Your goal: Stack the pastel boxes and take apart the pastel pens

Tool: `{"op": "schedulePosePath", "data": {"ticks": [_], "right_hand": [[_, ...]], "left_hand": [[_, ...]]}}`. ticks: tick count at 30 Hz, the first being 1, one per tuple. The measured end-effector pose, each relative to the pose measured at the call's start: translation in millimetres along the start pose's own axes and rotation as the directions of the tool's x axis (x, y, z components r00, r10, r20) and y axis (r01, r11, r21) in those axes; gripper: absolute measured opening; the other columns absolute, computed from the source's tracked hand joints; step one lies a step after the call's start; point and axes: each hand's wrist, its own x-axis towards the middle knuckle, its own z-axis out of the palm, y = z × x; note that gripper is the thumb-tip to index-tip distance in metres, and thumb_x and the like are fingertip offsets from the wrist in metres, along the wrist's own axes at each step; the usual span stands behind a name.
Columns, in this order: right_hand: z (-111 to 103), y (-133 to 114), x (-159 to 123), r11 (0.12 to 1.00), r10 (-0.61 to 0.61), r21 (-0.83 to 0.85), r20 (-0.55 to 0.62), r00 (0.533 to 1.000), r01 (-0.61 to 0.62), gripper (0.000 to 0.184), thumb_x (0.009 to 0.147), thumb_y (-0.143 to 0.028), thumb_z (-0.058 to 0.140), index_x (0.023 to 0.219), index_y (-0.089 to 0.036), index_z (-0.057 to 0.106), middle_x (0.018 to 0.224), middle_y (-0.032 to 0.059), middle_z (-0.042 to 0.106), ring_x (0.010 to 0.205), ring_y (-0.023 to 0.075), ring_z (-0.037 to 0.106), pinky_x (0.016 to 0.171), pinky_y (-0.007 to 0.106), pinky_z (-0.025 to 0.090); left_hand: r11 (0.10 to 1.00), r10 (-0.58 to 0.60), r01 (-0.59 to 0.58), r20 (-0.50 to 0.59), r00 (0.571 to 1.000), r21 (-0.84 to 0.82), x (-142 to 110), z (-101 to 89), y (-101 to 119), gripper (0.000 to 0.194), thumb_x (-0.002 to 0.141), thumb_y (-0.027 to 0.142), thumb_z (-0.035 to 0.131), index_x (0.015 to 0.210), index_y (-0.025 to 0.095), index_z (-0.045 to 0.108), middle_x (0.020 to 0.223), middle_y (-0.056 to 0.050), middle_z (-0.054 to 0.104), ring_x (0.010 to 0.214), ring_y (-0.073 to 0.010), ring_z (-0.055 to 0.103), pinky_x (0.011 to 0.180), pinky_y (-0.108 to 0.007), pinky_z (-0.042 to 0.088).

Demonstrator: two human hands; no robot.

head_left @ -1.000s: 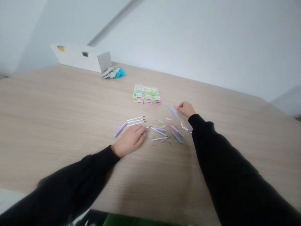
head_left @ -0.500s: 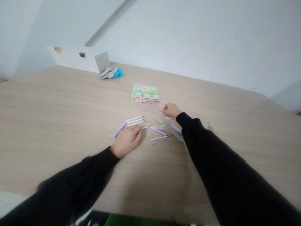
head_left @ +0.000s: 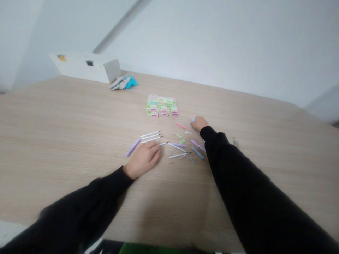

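My left hand [head_left: 143, 159] rests on the table with its fingers curled together; what they hold, if anything, is hidden. White pen refills with dark tips [head_left: 151, 134] lie beyond its knuckles, and another refill [head_left: 163, 143] pokes out beside its fingers. Against its left side lies a purple pen barrel [head_left: 132, 147]. Farther right, my right hand [head_left: 200, 124] is closed on a small pale blue piece [head_left: 192, 120], mostly covered by the fingers. A thin pink-red stick [head_left: 181, 126] lies just left of that hand.
Between my arms lie crossed refills [head_left: 178, 147], small green pieces [head_left: 182, 141], a purple part [head_left: 197, 145] and a blue barrel [head_left: 197, 153]. Stacked green-pink boxes [head_left: 162, 106] stand behind. Crumpled grey and blue gloves [head_left: 124, 83] sit by a white box [head_left: 84, 67] near the wall.
My right hand has let go of the pink-red stick, which now lies on the table. It has shifted right and closed on a pale blue piece. The left hand stays put.
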Motion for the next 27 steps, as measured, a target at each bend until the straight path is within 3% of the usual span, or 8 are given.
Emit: {"op": "schedulePosePath", "data": {"ticks": [7, 11, 13, 15, 18, 20, 22, 27], "right_hand": [[-26, -5, -20, 0.989, -0.081, 0.121, -0.074, 0.994, 0.089, 0.027, 0.091, -0.027, 0.059, 0.106, -0.009, 0.072, 0.113, 0.0202, 0.071, 0.108, 0.0292, 0.066, 0.09, 0.034, 0.048], [-42, -15, -67, 0.918, -0.243, 0.296, -0.108, 0.964, 0.264, 0.022, 0.089, -0.03, 0.062, 0.1, -0.015, 0.074, 0.099, 0.0081, 0.075, 0.089, 0.0186, 0.068, 0.079, 0.027, 0.049], [-39, -22, -104, 0.746, -0.378, 0.55, -0.114, 0.919, 0.376, 0.02, 0.084, -0.031, 0.067, 0.095, -0.016, 0.072, 0.086, 0.0049, 0.073, 0.076, 0.0167, 0.066, 0.071, 0.028, 0.05], [-29, -31, -144, 0.571, -0.436, 0.729, -0.121, 0.892, 0.378, 0.025, 0.078, -0.031, 0.074, 0.098, -0.018, 0.067, 0.08, 0.0015, 0.071, 0.07, 0.0153, 0.064, 0.066, 0.028, 0.05], [-10, -46, -193, 0.473, -0.452, 0.786, -0.171, 0.875, 0.398, 0.018, 0.078, -0.024, 0.074, 0.092, -0.021, 0.063, 0.076, -0.0015, 0.067, 0.066, 0.0131, 0.06, 0.062, 0.026, 0.049], [-2, -53, -211, 0.48, -0.48, 0.753, -0.205, 0.853, 0.451, 0.013, 0.08, -0.019, 0.072, 0.087, -0.022, 0.062, 0.076, -0.0019, 0.066, 0.065, 0.0123, 0.059, 0.062, 0.026, 0.047], [1, -50, -214, 0.516, -0.51, 0.695, -0.22, 0.832, 0.5, 0.01, 0.08, -0.018, 0.072, 0.085, -0.022, 0.063, 0.079, -0.0009, 0.067, 0.067, 0.0125, 0.058, 0.063, 0.026, 0.046], [-5, -3, -190, 0.755, -0.332, 0.49, -0.287, 0.899, 0.435, 0.008, 0.087, -0.02, 0.064, 0.079, -0.019, 0.066, 0.082, 0.0038, 0.067, 0.075, 0.0163, 0.06, 0.072, 0.03, 0.047]], "left_hand": [[0.997, 0.015, -0.015, -0.008, 1.0, -0.072, 0, -0.5, 0, 0.032, 0.099, 0.025, 0.033, 0.084, 0.016, 0.061, 0.086, -0.009, 0.059, 0.083, -0.0226, 0.055, 0.078, -0.037, 0.044], [0.943, -0.065, 0.056, -0.015, 0.998, -0.327, -1, 0.5, 5, 0.027, 0.099, 0.031, 0.039, 0.097, 0.015, 0.061, 0.089, -0.007, 0.059, 0.084, -0.0208, 0.055, 0.079, -0.036, 0.044], [0.834, -0.167, 0.156, 0.027, 0.986, -0.53, -1, 1.1, 11, 0.031, 0.098, 0.039, 0.044, 0.113, 0.016, 0.059, 0.091, -0.005, 0.06, 0.082, -0.0188, 0.054, 0.077, -0.033, 0.044], [0.653, -0.231, 0.24, 0.112, 0.966, -0.719, -1, 3.5, 20, 0.041, 0.098, 0.048, 0.046, 0.122, 0.017, 0.057, 0.093, -0.004, 0.06, 0.079, -0.017, 0.053, 0.073, -0.031, 0.043], [0.404, -0.213, 0.298, 0.228, 0.95, -0.865, -2, 13.5, 33, 0.047, 0.094, 0.059, 0.05, 0.102, 0.015, 0.063, 0.086, -0.004, 0.06, 0.074, -0.0151, 0.052, 0.07, -0.029, 0.041], [0.293, -0.214, 0.311, 0.255, 0.943, -0.904, -4, 23.1, 40, 0.049, 0.091, 0.061, 0.055, 0.086, 0.014, 0.063, 0.079, -0.003, 0.059, 0.071, -0.014, 0.049, 0.067, -0.028, 0.039], [0.224, -0.24, 0.307, 0.253, 0.937, -0.925, -5, 30.3, 43, 0.046, 0.09, 0.059, 0.057, 0.087, 0.014, 0.065, 0.081, -0.004, 0.061, 0.073, -0.0142, 0.05, 0.068, -0.028, 0.039], [0.274, -0.255, 0.334, 0.267, 0.929, -0.902, -5, 20.7, 40, 0.044, 0.093, 0.057, 0.056, 0.101, 0.016, 0.069, 0.097, -0.007, 0.068, 0.084, -0.0165, 0.057, 0.074, -0.029, 0.043]]}}
